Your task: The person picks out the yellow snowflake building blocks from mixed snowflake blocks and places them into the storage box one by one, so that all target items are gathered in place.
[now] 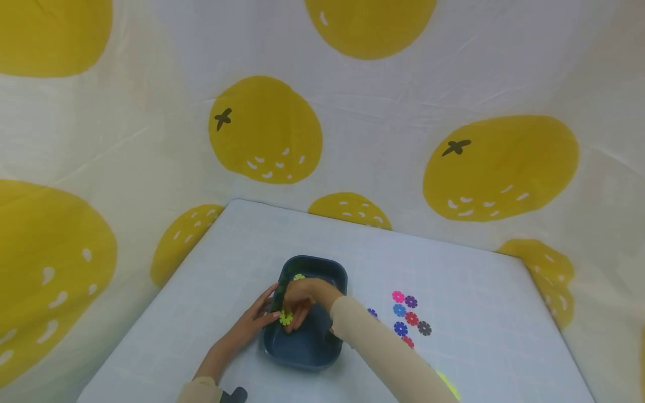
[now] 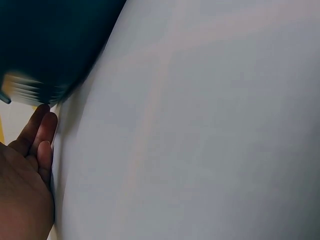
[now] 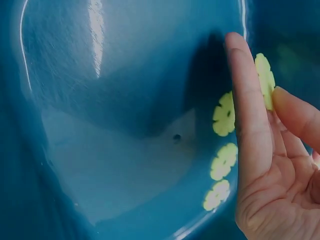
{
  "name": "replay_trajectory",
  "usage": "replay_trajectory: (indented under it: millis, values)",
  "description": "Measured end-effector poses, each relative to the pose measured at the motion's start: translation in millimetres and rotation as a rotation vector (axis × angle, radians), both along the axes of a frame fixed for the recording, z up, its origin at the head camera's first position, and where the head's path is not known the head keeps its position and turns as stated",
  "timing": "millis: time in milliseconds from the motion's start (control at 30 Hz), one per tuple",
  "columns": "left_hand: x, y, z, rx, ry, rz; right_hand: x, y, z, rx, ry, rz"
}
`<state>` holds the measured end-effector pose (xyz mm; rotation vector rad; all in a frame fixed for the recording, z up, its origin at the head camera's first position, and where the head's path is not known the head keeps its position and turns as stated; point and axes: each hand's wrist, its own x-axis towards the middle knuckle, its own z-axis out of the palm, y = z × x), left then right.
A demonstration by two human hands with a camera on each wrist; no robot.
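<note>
A dark blue-green plastic basin (image 1: 302,358) stands on the table. Inside it, my right hand (image 1: 302,299) pinches a yellow-green notched plastic disc (image 3: 265,80) between thumb and fingers, close to the side wall. Three more yellow-green discs (image 3: 223,162) line the basin's edge beside the straight index finger in the right wrist view. My left hand (image 1: 249,324) lies along the basin's left side, its fingers extended against the outer wall and its thumb at the rim. In the left wrist view, the left fingertips (image 2: 44,109) meet the basin's underside edge.
Right of the basin lie several notched discs (image 1: 411,318) in pink, purple, blue, red and grey. A bright yellow thing (image 1: 448,385) shows partly behind the right sleeve. The white table (image 1: 494,313) is bordered by a curtain (image 1: 373,145) printed with yellow fruit.
</note>
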<state>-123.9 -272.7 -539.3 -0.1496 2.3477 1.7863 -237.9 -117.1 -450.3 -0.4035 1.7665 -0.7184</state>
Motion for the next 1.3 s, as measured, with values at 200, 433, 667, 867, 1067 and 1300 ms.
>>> replay_trajectory:
  millis: [200,433,667,867,1067,1300]
  values:
    - [-2.2,2.1,0.1,0.004,0.003,-0.007,3.4,2.3,-4.4,0.017,0.059,-0.006]
    - [-2.0,3.4,2.6,-0.007,0.014,-0.011,3.8,7.1,0.0,0.013,0.123,-0.052]
    - [-1.8,3.4,3.6,-0.017,0.001,-0.002,-1.6,15.4,8.2,0.015,0.134,-0.15]
    - [-0.4,2.5,0.1,-0.027,-0.001,0.01,-7.9,29.1,16.5,-0.07,0.126,-0.183]
    - [1.0,4.4,2.0,-0.026,-0.003,0.032,-17.1,54.4,30.0,-0.166,0.094,-0.253]
    - [2.4,5.0,2.5,-0.034,0.024,0.029,-27.0,100.6,40.6,-0.207,0.05,-0.353]
